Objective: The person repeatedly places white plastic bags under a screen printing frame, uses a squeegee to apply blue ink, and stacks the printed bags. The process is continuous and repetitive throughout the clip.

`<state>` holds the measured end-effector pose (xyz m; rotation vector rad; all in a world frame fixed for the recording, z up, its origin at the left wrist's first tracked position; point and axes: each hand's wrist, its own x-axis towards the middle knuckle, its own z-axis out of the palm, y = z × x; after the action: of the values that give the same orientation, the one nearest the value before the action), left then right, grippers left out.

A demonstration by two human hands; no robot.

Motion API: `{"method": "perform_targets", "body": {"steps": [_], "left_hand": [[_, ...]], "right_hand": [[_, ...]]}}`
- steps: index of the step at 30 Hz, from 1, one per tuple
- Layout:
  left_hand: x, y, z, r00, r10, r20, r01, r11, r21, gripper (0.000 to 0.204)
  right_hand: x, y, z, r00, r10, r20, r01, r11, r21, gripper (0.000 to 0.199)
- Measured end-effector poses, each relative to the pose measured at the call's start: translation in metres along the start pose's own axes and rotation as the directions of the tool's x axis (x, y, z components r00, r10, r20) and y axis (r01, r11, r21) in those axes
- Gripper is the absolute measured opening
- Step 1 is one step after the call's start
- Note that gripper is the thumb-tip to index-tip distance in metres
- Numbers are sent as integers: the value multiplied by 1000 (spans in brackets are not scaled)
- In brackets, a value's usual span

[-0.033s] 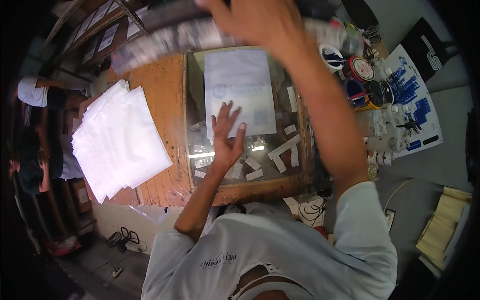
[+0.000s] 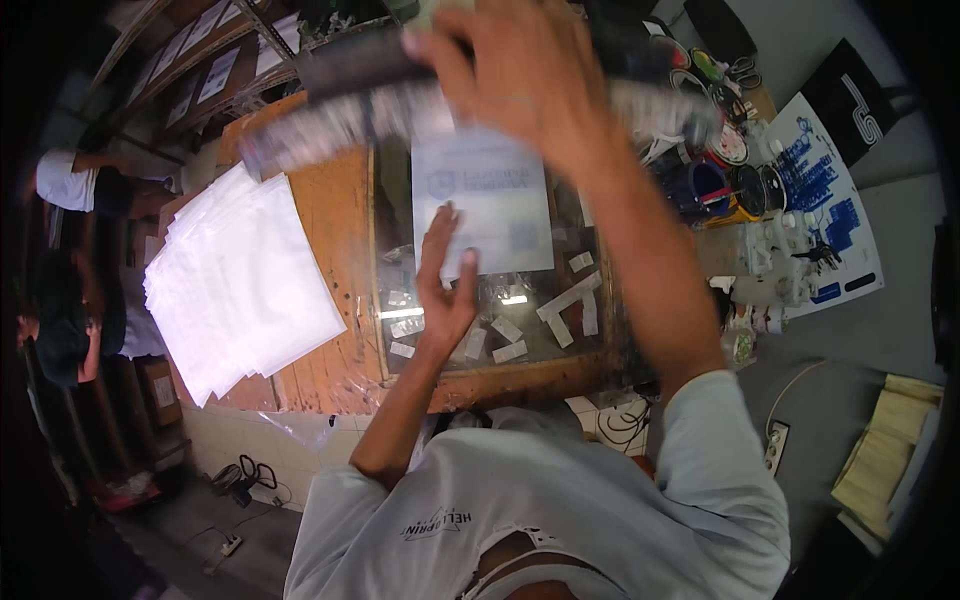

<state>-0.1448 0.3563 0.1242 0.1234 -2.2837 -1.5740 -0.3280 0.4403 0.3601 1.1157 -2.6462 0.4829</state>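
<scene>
My left hand (image 2: 446,290) is over the near part of a white sheet (image 2: 490,240), fingers stretched out and holding nothing. The sheet bears faint blue print and lies on a glass panel (image 2: 450,357) set into the wooden table. My right hand (image 2: 515,85) is at the far side, its fingers bent over the dark, motion-blurred bar of what looks like a screen-printing frame (image 2: 350,70). The frame's mottled near edge crosses above the far part of the sheet. Where the fingertips end cannot be made out clearly.
A fanned stack of white sheets (image 2: 245,285) covers the table's left side. Small pale tape strips (image 2: 508,328) dot the glass. Tubs (image 2: 700,185), bottles and scissors (image 2: 745,70) crowd the right. Two other people stand at far left, one in a white shirt (image 2: 65,185).
My right hand and the blurred frame have come down and nearer, covering the sheet's far end. The fingers of my left hand have drawn closer together.
</scene>
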Motion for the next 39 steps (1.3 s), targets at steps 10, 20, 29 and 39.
{"method": "perform_targets", "body": {"steps": [10,20,29,39], "left_hand": [[-65,-10,-12,445,-841,307,508,-45,-860,55],[-75,-43,5,411,-875,255,529,1,-849,71],[-68,-31,8,326,-922,208,585,24,-811,75],[-69,-29,9,263,-950,166,577,16,-817,50]], "right_hand": [[-188,-10,219,994,23,110,6,967,-254,59],[-205,-3,239,978,40,205,-31,998,-46,55],[-138,35,264,997,44,63,-43,999,-12,53],[26,137,320,999,24,-48,-29,995,-99,68]]}}
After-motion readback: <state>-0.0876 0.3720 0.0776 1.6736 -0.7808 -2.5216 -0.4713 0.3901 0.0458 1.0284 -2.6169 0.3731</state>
